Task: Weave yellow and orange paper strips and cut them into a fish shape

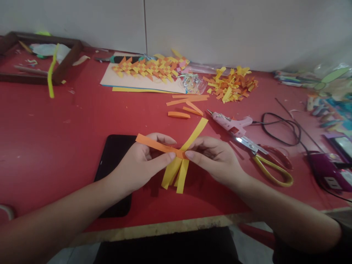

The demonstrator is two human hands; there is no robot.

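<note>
Left hand (137, 165) and right hand (217, 157) pinch a flat orange paper strip (150, 142) across long yellow paper strips (182, 179), over the red worktop's (68, 139) six-o'clock side, apparently so the crossing can't slip! Pink plastic glue gun (232, 124) lies handy at two o'clock.

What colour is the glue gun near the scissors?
The glue gun is pink, shown in the head view.

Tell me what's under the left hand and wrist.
A black slab, likely a phone, lies on the red table; its far and near ends show. The left hand and wrist cover its middle, so anything there is hidden.
</note>
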